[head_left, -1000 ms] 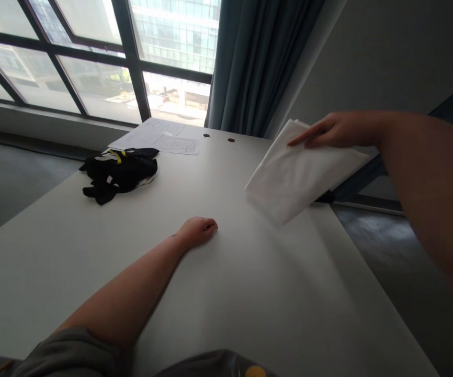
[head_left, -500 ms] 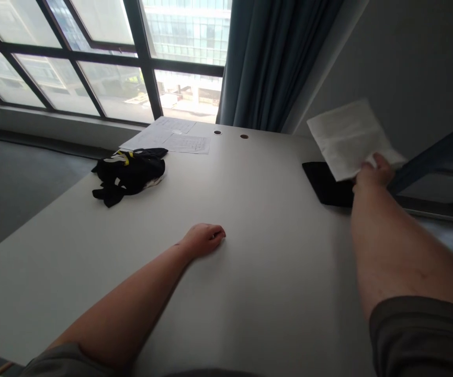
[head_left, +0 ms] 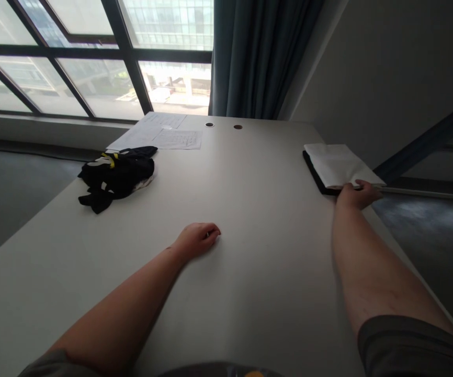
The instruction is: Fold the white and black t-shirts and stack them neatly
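At the right side of the table, a flat white folded cloth (head_left: 338, 162) lies on top of a flat black item (head_left: 316, 175), which shows only along its left and near edges. My right hand (head_left: 355, 196) is at the near edge of the white cloth, its fingers closed on that edge. My left hand (head_left: 198, 240) rests on the tabletop near the middle, fingers curled in, with nothing visible in it.
The white table (head_left: 246, 251) has two round cable holes near its far end. On the left lies a bundle of black fabric (head_left: 122, 173) with yellow bits. Behind it are sheets of paper (head_left: 177, 139). A blue curtain (head_left: 253, 57) and windows stand beyond.
My right hand has lowered the white cloth from the air onto the black item. The left hand has stayed in place on the table. The view has shifted slightly right.
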`<control>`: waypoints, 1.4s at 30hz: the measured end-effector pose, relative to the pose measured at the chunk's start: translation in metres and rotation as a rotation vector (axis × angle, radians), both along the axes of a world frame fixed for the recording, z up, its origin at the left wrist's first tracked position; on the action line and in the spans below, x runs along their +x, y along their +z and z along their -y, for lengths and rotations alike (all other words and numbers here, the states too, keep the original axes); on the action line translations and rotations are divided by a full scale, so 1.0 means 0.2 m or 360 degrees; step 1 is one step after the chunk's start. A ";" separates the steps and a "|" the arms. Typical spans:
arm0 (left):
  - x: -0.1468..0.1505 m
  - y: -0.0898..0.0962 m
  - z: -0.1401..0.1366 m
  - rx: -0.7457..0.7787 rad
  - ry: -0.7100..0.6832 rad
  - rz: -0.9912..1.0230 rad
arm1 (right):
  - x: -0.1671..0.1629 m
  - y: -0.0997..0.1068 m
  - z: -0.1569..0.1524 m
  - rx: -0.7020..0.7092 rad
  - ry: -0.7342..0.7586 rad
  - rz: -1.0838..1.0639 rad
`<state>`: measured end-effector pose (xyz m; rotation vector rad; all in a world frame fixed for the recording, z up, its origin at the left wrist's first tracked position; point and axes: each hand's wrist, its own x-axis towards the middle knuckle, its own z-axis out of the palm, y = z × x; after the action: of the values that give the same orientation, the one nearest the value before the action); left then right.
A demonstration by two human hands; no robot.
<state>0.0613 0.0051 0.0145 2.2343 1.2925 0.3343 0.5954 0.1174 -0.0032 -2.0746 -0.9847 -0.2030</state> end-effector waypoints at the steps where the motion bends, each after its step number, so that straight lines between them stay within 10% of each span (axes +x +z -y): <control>1: 0.00 0.00 0.00 0.0005 0.0001 -0.0003 | -0.02 -0.01 0.01 0.0043 -0.0128 0.0013; 17: -0.01 0.01 0.02 0.0064 -0.0005 0.0035 | -0.49 -0.06 0.34 -0.0463 0.0268 -0.0077; 35: -0.31 0.00 0.13 0.0161 0.0252 0.0152 | -1.60 -0.09 0.85 -0.0968 0.1072 0.0526; 42: -0.43 -0.02 0.21 0.0222 0.0259 0.0060 | -1.65 -0.05 0.91 -0.1022 0.1300 0.0480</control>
<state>-0.0256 -0.0373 0.0113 2.2285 1.4754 0.5394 0.2656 -0.0643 -0.0125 -2.0009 -2.2154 0.2708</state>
